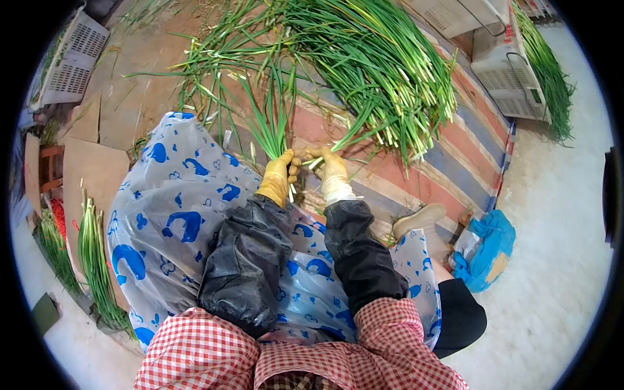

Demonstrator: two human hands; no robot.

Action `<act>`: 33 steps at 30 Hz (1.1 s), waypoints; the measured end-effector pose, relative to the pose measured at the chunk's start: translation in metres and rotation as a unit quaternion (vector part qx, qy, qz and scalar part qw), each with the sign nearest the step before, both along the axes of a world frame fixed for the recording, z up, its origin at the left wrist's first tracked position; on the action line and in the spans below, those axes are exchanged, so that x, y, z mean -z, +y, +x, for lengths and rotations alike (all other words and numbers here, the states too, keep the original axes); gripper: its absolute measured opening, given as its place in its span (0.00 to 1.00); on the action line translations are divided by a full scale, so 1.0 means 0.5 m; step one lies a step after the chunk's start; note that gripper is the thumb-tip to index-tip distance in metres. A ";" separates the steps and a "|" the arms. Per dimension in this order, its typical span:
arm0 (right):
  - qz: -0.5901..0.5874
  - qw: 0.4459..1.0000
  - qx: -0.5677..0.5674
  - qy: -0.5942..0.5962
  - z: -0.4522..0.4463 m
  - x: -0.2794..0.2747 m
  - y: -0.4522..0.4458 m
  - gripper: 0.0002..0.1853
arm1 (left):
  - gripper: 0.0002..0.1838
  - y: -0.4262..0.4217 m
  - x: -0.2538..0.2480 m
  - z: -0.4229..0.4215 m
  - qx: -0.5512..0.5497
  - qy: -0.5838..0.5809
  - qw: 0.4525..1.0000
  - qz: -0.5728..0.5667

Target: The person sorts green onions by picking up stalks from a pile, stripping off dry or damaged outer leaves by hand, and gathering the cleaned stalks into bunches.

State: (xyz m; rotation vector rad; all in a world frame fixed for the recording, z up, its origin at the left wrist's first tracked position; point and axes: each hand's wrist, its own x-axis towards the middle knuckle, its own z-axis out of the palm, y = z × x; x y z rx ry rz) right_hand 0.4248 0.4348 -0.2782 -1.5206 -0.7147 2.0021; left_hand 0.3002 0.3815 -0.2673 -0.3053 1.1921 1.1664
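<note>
Left hand (278, 174): grasping a bunch (268, 127), mid-frame
Right hand (333, 168): pinching stalks (351, 133), mid-frame
Pile (383, 65): top, right of centre

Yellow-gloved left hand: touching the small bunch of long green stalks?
Touching: the head view shows the left hand closed around the bunch, near its lower ends.

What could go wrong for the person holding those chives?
The chives in the gloved left hand might slip if the grip loosens. The loose stalks strewn ahead could tangle with that bunch. The big pile lies just beyond the gloved right hand, so a careless sweep might scatter it across the striped sheet.
</note>
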 end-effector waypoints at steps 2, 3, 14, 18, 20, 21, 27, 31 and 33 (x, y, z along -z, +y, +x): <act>-0.023 0.991 0.130 -0.001 -0.014 0.000 -0.007 0.15 | 0.11 0.002 0.021 -0.016 -0.062 0.023 0.997 -0.035; -0.033 0.987 0.158 0.003 -0.005 0.008 -0.003 0.15 | 0.11 -0.005 0.037 -0.033 -0.078 0.053 0.995 -0.033; 0.006 0.994 0.030 -0.105 0.024 0.003 -0.065 0.17 | 0.23 -0.035 0.003 0.024 0.263 0.500 0.821 -0.083; 0.099 0.993 -0.011 -0.062 -0.047 0.020 -0.115 0.12 | 0.19 0.030 -0.084 0.009 0.167 0.040 0.984 0.050; 0.209 0.872 -0.297 -0.329 -0.021 -0.012 -0.130 0.10 | 0.17 0.043 -0.052 -0.004 0.217 0.045 0.967 0.127; 0.278 0.836 -0.352 -0.316 0.002 0.012 -0.148 0.10 | 0.17 0.046 -0.056 -0.012 0.217 0.044 0.967 0.128; 0.244 0.820 -0.407 -0.319 0.148 -0.064 -0.030 0.11 | 0.14 0.085 -0.146 -0.100 -0.117 -0.041 0.954 0.272; 0.296 0.728 -0.169 -0.595 0.204 -0.108 0.118 0.17 | 0.13 0.102 -0.166 -0.138 -0.287 -0.059 0.911 0.289; 0.256 0.703 -0.213 -0.628 0.197 -0.093 0.162 0.19 | 0.15 0.088 -0.113 -0.131 -0.315 -0.091 0.916 0.234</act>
